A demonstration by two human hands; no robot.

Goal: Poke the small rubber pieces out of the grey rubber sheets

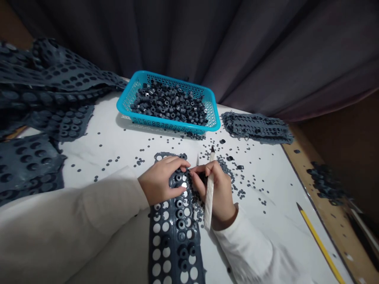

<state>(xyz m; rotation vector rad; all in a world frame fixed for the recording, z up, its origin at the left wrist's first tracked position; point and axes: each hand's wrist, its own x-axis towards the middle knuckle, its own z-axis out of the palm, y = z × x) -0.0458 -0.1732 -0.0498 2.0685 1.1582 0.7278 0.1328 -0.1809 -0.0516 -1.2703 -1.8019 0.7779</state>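
Observation:
A dark grey rubber sheet [174,236] with rows of round holes lies lengthwise in front of me. Several thick ring-shaped pieces still sit in its middle rows. My left hand [162,179] grips the sheet's upper part, thumb and fingers bent over it. At the sheet's right edge, my right hand [217,189] pinches with thumb and forefinger, close to the left fingertips; what lies in the pinch is too small to make out. The same right hand also holds a white-wrapped stick [209,197] with a dark tip, pointing away from me.
Behind the sheet stands a blue basket [217,122] full of small dark rings. Stacked perforated sheets [26,157] lie at left, trimmed strips [257,128] at back right. Tiny dark discs [241,193] litter the white table. A yellow pencil [319,242] lies at right, near the table's edge.

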